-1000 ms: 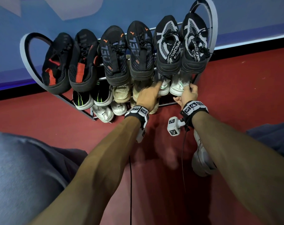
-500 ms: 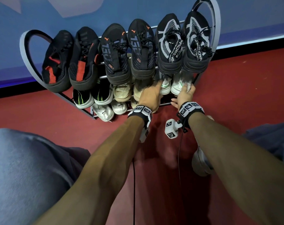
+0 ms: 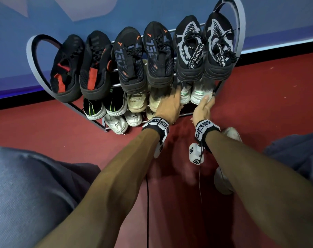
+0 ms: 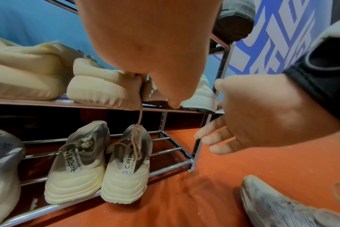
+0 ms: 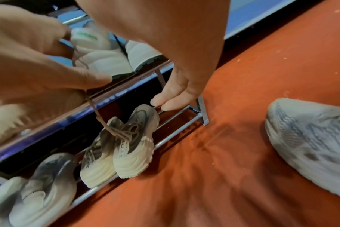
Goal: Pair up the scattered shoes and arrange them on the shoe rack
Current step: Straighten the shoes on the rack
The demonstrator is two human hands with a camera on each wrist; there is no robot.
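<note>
The three-tier shoe rack (image 3: 28, 54) stands against the blue wall with pairs on every tier. My left hand (image 3: 171, 102) reaches to the middle tier beside the white-and-green pair (image 3: 200, 93). It pinches a tan lace (image 4: 139, 112) that runs taut down to a cream-and-grey shoe (image 4: 124, 173) on the bottom tier. My right hand (image 3: 204, 108) hangs by the rack's right post with loose fingers (image 5: 161, 102) and holds nothing; its thumb is near the right white shoe's heel. A single grey-white shoe (image 5: 311, 138) lies on the floor under my right forearm.
Three black pairs fill the top tier (image 3: 159, 56). A black-and-green pair (image 3: 105, 106) and a beige pair (image 3: 136, 102) share the middle tier. White shoes (image 3: 116, 122) sit low at the left. Red carpet (image 3: 268, 97) spreads to the right. My knees flank the arms.
My right hand has come off the right white shoe's heel and dropped slightly, fingers loosened. The left hand stays at the middle tier. The camera has leaned a little closer.
</note>
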